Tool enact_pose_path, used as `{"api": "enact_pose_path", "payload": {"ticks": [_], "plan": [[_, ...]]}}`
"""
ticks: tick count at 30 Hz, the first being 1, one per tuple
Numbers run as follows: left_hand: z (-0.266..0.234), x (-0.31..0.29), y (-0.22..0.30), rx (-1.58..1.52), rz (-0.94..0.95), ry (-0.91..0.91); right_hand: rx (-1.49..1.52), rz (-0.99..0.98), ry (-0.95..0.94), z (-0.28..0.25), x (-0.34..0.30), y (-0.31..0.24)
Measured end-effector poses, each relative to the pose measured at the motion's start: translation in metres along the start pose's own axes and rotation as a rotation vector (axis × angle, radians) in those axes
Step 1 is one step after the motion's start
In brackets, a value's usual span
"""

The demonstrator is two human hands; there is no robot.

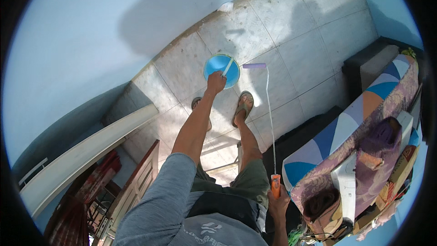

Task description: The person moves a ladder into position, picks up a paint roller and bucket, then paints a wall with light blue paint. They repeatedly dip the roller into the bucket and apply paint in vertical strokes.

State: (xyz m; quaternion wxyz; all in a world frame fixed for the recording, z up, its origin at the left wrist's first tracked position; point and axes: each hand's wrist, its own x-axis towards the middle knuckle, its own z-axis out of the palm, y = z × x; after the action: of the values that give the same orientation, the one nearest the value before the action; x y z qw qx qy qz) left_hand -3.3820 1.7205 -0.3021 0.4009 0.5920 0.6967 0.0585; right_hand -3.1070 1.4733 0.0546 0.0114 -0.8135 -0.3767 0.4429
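Note:
My left hand (216,82) is closed around a pale, narrow stick (228,66). The stick slants across the opening of a round blue bucket (210,67); whether it is the bucket's own handle or a separate piece, I cannot tell. My right hand (278,201), low and beside my right thigh, grips the orange handle of a paint roller (276,185). Its long thin metal rod reaches forward past my right foot. At the far end sits a purple roller sleeve (254,65), just right of the bucket and apart from it.
Tiles cover the floor (291,59), sunlit in patches. A pale blue wall (82,32) rises at the left and front. On the right lies a patterned mattress (334,132) with rolled cloth (380,141) and boxes piled against it. A white beam (91,152) and a panelled door (136,177) stand left.

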Motion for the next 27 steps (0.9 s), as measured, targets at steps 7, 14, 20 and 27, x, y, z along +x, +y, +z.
{"api": "enact_pose_path", "payload": {"ticks": [7, 14, 20, 27], "plan": [[0.033, 0.023, -0.047, 0.006, -0.031, -0.049, -0.092, 0.132, -0.109, 0.001, 0.022, -0.001], [0.045, 0.045, -0.09, -0.04, 0.124, 0.128, -0.208, 0.05, -0.159, -0.003, 0.035, -0.007], [0.008, 0.078, -0.147, 0.098, -0.307, 0.269, -0.223, -0.071, -0.212, 0.006, 0.052, -0.022], [0.003, -0.015, -0.152, -0.083, -0.227, 0.322, -0.342, -0.153, -0.221, 0.045, 0.079, -0.037]]}}
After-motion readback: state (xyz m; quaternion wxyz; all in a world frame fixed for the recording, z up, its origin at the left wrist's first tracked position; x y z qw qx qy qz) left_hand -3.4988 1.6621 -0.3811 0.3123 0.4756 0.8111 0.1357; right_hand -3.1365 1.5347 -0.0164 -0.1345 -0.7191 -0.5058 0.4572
